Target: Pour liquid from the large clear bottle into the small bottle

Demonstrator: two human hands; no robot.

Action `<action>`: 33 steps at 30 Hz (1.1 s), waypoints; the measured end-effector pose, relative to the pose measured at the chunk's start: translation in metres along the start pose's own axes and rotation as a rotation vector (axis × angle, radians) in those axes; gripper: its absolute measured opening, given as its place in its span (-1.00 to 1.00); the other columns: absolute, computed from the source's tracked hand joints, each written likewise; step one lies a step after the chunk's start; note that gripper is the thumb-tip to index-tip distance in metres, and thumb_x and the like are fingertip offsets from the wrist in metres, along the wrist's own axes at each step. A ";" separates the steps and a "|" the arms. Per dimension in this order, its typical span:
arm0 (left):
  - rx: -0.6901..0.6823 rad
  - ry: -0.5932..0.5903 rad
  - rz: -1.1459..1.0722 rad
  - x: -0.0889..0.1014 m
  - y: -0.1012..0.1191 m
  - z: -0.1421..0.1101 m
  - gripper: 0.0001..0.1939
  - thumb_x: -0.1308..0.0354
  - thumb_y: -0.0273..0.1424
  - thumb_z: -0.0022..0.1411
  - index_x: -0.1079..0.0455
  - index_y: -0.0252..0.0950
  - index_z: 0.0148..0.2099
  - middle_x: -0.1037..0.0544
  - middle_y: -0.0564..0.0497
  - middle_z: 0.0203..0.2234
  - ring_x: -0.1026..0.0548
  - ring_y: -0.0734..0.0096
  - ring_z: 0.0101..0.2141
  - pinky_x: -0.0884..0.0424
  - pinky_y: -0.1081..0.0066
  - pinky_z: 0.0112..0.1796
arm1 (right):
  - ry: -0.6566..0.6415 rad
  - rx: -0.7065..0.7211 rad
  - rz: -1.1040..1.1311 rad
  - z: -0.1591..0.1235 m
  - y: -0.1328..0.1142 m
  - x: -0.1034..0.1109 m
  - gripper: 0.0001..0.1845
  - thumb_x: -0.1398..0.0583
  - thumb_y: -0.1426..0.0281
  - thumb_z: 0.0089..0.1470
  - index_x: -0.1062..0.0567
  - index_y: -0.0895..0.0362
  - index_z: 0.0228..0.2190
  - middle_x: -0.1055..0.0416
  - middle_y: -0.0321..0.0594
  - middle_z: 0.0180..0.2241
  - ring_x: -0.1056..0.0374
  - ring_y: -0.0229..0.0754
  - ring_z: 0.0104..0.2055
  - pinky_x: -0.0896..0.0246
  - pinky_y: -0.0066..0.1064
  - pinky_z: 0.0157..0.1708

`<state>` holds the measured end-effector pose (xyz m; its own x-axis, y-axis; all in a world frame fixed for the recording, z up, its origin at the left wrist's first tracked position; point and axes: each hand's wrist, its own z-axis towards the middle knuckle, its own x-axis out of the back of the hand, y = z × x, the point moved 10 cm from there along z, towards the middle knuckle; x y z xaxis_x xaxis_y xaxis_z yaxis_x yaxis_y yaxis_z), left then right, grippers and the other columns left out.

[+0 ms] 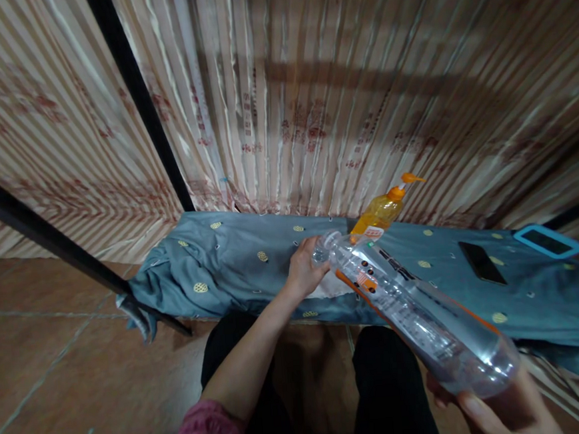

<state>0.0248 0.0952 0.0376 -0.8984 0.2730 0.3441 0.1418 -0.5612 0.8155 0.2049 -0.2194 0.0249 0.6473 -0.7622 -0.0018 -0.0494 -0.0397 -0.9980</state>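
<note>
- Cloth-draped worktop (pixel 244 281): I'd avoid knocking the pump bottle (pixel 380 211) standing there.
- Clear plastic bottle (pixel 401 302), tilted above it: probably flimsy, so I'd squeeze lightly.
- Right hand (pixel 510 408) grasps its base; I'd support the weight here.
- Left hand (pixel 305 269) grips its mouth end; I'd steady it gently.

The clear bottle (pixel 418 317) is thin plastic, super glossy. Just beyond it, the pump bottle (pixel 377 217) is smooth see-through plastic too. Right of it, the phone (pixel 482 262) has a smooth, glassy-looking face, and the blue-rimmed gadget (pixel 547 241) looks like plastic. Cloth (pixel 241 244) beneath it is matt and wrinkly. The pleated curtain (pixel 311 108) behind it? Can't tell if fabric or plastic sheeting tbh.
</note>
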 end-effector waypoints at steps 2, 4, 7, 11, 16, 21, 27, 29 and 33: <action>-0.006 -0.001 0.001 0.000 0.001 0.000 -0.53 -0.31 -0.50 0.10 -0.43 -0.25 0.09 -0.60 -0.12 0.01 -0.55 0.10 0.08 -0.45 0.14 0.16 | 0.011 0.007 0.023 -0.001 -0.001 -0.002 0.10 -0.55 0.27 -0.19 -0.25 0.07 0.32 -0.61 -0.11 -0.14 -0.57 0.00 -0.36 -0.56 -0.30 -0.41; -0.010 -0.001 -0.001 0.000 0.002 0.001 -0.53 -0.31 -0.50 0.09 -0.44 -0.24 0.09 -0.60 -0.10 0.01 -0.54 0.10 0.08 -0.45 0.14 0.17 | 0.022 0.015 0.036 -0.004 -0.003 -0.005 0.10 -0.56 0.27 -0.21 -0.26 0.07 0.31 -0.61 -0.12 -0.16 -0.56 -0.03 -0.38 -0.54 -0.33 -0.43; -0.011 -0.003 -0.012 0.000 0.002 0.001 -0.53 -0.32 -0.48 0.10 -0.44 -0.23 0.09 -0.60 -0.09 0.02 -0.55 0.12 0.08 -0.45 0.14 0.17 | 0.024 0.008 0.040 -0.009 -0.007 -0.010 0.09 -0.56 0.26 -0.21 -0.28 0.05 0.31 -0.59 -0.12 -0.14 -0.55 -0.05 -0.37 -0.53 -0.34 -0.41; -0.014 0.000 -0.014 0.000 0.002 0.001 -0.52 -0.33 -0.46 0.11 -0.43 -0.24 0.11 -0.60 -0.10 0.02 -0.55 0.11 0.08 -0.45 0.14 0.17 | 0.036 0.052 0.056 -0.013 -0.013 -0.011 -0.01 -0.53 0.26 -0.16 -0.34 0.01 0.27 -0.56 -0.13 -0.10 -0.50 -0.11 -0.38 -0.50 -0.35 -0.40; -0.038 0.003 -0.019 0.000 0.004 0.000 -0.50 -0.33 -0.47 0.09 -0.43 -0.21 0.11 -0.58 -0.09 0.02 -0.55 0.13 0.08 -0.46 0.17 0.15 | 0.029 0.056 0.071 -0.017 -0.012 -0.013 0.00 -0.55 0.29 -0.21 -0.36 0.01 0.25 -0.55 -0.11 -0.09 -0.48 -0.14 -0.41 -0.46 -0.37 -0.43; -0.076 0.019 -0.028 0.001 0.005 -0.002 -0.50 -0.31 -0.48 0.09 -0.43 -0.23 0.11 -0.58 -0.10 0.01 -0.55 0.14 0.07 -0.47 0.16 0.14 | 0.094 0.054 0.078 -0.029 -0.017 -0.018 0.01 -0.55 0.24 -0.22 -0.37 0.01 0.26 -0.54 -0.15 -0.13 -0.47 -0.16 -0.41 -0.46 -0.40 -0.43; -0.103 0.009 -0.032 0.000 0.005 -0.006 -0.47 -0.30 -0.43 0.11 -0.39 -0.26 0.16 -0.54 -0.17 0.08 -0.52 0.09 0.12 -0.44 0.11 0.20 | 0.086 0.042 0.090 -0.034 -0.017 -0.019 -0.01 -0.56 0.25 -0.23 -0.38 0.04 0.22 -0.57 -0.13 -0.17 -0.48 -0.13 -0.43 -0.46 -0.37 -0.46; -0.115 0.008 -0.039 0.000 0.006 -0.006 -0.43 -0.31 -0.42 0.11 -0.36 -0.27 0.19 -0.50 -0.20 0.15 -0.47 0.07 0.18 -0.39 0.09 0.24 | 0.103 0.033 0.107 -0.037 -0.017 -0.019 -0.05 -0.55 0.23 -0.19 -0.38 0.04 0.21 -0.58 -0.15 -0.22 -0.48 -0.13 -0.44 -0.44 -0.37 -0.47; -0.121 0.006 -0.046 -0.002 0.005 -0.007 -0.43 -0.27 -0.37 0.17 -0.33 -0.25 0.23 -0.47 -0.19 0.20 -0.43 0.06 0.22 -0.34 0.05 0.28 | 0.170 0.041 0.137 -0.046 -0.023 -0.023 -0.10 -0.55 0.19 -0.19 -0.41 0.04 0.17 -0.56 -0.23 -0.30 -0.46 -0.16 -0.47 -0.40 -0.42 -0.50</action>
<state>0.0249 0.0862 0.0381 -0.9053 0.2959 0.3046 0.0497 -0.6385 0.7680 0.1557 -0.2307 0.0508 0.4991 -0.8567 -0.1304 -0.0946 0.0957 -0.9909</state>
